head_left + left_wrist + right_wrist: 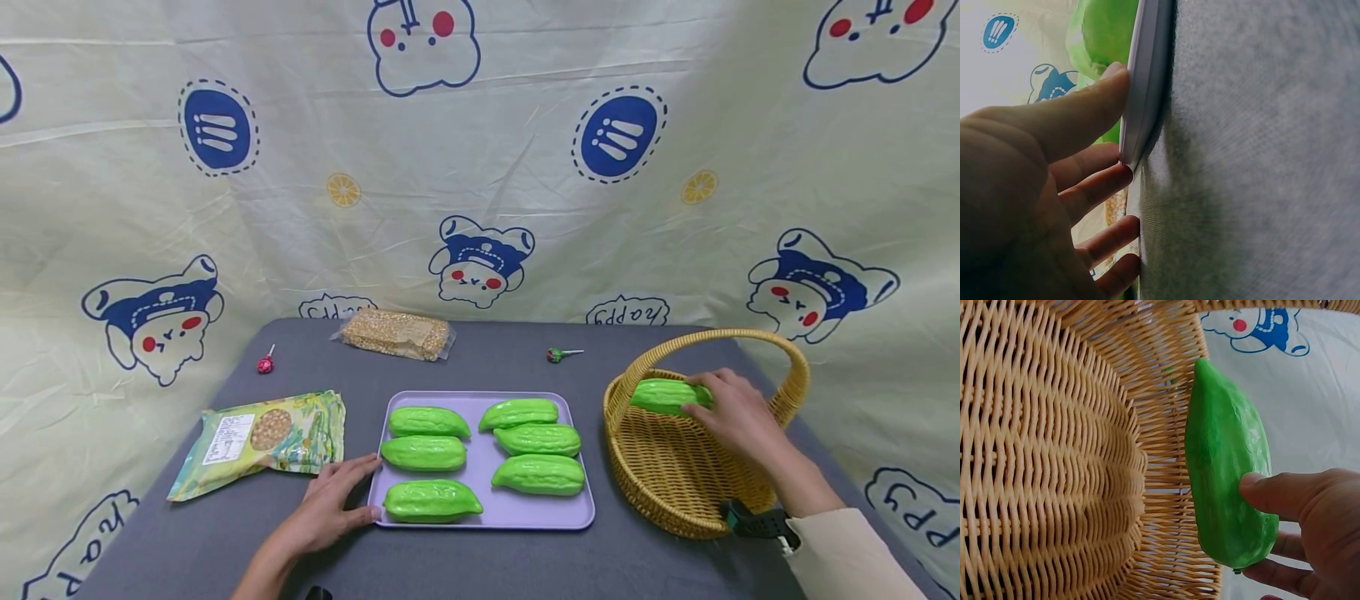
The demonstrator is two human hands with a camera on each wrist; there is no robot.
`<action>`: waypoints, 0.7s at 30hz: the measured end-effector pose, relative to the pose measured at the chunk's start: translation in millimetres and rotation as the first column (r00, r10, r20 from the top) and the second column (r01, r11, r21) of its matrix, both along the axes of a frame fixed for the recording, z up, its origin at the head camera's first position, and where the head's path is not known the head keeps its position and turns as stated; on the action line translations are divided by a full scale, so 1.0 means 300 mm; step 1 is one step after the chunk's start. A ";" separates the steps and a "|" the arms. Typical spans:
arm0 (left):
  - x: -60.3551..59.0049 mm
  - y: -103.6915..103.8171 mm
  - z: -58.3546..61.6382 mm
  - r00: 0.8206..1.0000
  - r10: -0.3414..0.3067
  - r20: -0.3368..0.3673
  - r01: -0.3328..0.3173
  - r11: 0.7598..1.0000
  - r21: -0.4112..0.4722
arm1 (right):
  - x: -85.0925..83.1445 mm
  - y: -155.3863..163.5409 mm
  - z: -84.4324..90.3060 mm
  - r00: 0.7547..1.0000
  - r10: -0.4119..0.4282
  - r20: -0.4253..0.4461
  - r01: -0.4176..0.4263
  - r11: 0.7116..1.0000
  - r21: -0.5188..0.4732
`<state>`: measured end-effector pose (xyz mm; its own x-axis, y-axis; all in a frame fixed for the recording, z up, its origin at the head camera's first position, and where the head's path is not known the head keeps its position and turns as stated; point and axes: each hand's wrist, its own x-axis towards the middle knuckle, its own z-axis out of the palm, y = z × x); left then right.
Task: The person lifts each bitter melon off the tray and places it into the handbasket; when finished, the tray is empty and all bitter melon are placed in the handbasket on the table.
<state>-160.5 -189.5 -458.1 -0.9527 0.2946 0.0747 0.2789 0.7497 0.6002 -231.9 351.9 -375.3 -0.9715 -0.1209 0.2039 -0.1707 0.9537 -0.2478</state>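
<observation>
Grey table (225,542): right hand (738,417) grips one bitter gourd (663,396) over the wicker basket (675,492), apparently empty; left hand (330,504), fingers spread, steadies the tray (487,517)'s left edge; six remain.

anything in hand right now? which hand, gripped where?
The right hand holds a green gourd by one end, thumb on top and fingers beneath, over the wicker basket. The left hand holds nothing; its fingers touch the purple tray edge.

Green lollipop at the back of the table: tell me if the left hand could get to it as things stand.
Probably yes. The left hand rests open against the tray edge, holding nothing, and the green lollipop lies in the open; the reach passes over the gourds.
</observation>
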 end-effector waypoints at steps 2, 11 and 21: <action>0.000 0.000 0.001 1.000 0.001 0.006 -0.001 1.000 -0.003 | -0.014 0.005 -0.011 1.000 0.001 0.008 -0.001 1.000 0.005; 0.004 -0.002 0.003 1.000 -0.002 -0.007 0.002 1.000 -0.001 | -0.057 0.022 -0.061 0.999 -0.005 0.036 0.004 1.000 0.021; 0.004 0.000 0.000 1.000 0.002 -0.003 -0.002 1.000 0.001 | -0.078 0.025 -0.095 0.998 0.008 0.058 -0.008 1.000 -0.002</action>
